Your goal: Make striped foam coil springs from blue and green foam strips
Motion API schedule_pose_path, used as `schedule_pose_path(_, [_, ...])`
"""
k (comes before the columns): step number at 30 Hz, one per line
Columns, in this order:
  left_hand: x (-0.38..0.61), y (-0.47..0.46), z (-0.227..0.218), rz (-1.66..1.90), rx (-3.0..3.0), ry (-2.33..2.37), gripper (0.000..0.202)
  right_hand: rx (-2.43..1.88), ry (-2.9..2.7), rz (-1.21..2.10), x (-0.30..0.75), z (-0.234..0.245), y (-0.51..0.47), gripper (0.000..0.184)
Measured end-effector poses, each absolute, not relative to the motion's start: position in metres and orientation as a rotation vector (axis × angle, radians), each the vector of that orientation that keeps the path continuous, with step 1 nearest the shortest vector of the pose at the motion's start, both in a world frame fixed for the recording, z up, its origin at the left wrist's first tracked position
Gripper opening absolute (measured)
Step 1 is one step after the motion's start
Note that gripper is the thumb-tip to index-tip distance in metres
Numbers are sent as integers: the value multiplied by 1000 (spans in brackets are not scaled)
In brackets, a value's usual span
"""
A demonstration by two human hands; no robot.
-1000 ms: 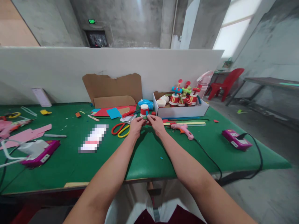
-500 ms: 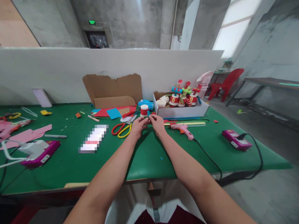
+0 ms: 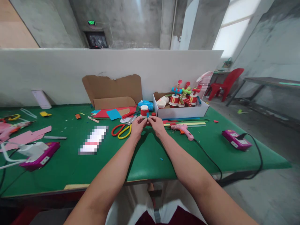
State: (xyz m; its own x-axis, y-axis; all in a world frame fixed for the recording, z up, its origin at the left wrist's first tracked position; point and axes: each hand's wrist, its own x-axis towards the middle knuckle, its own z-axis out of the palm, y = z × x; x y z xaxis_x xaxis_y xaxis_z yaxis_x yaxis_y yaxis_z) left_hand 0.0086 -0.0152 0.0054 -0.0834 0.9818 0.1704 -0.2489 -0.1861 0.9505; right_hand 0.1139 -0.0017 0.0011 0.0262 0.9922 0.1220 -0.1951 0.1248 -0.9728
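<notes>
Both hands meet at the middle of the green table, fingertips pinching a small blue paper piece [image 3: 147,115] between them. My left hand [image 3: 138,125] grips it from the left and my right hand [image 3: 156,123] from the right; both are closed. Just behind them stands an upside-down red and white paper cup [image 3: 144,110], its lower part partly hidden by the fingers. Scissors [image 3: 124,129] with red and yellow handles lie beside my left hand. A pink glue gun [image 3: 184,129] rests to the right of my right hand.
At the back right, a white box [image 3: 185,112] holds several cup figures. Red and blue paper sheets [image 3: 114,114] lie behind the scissors. Purple power strips [image 3: 236,140] sit at both sides, and the glue gun's black cable [image 3: 208,155] runs over the front edge.
The fingertips have drawn closer together around the blue piece, which now sits slightly lower in front of the cup. The view has shifted a little; the other things lie as before.
</notes>
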Motion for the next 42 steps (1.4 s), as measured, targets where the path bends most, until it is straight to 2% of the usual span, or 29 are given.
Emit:
schedule_pose_path(7, [4,-10,3,1466,992,996,39,-936,-1069,1390,122,7,-5,19])
schedule_pose_path(18, [4,-10,3,1472,1046,984,34,-904,-989,1511,123,8,-4,7])
schedule_pose_path(23, [3,-10,3,1479,1047,985,34,-882,-970,1583,124,11,-5,9])
schedule_pose_path(25, [4,-10,3,1480,1036,982,35,-893,-965,1577,124,11,-5,3])
schedule_pose_path(32, [5,-11,2,1489,1037,976,36,-896,-1020,1490,121,6,-3,17])
schedule_pose_path(42, [5,-12,3,1484,1104,945,35,-908,-1030,1397,119,2,0,18])
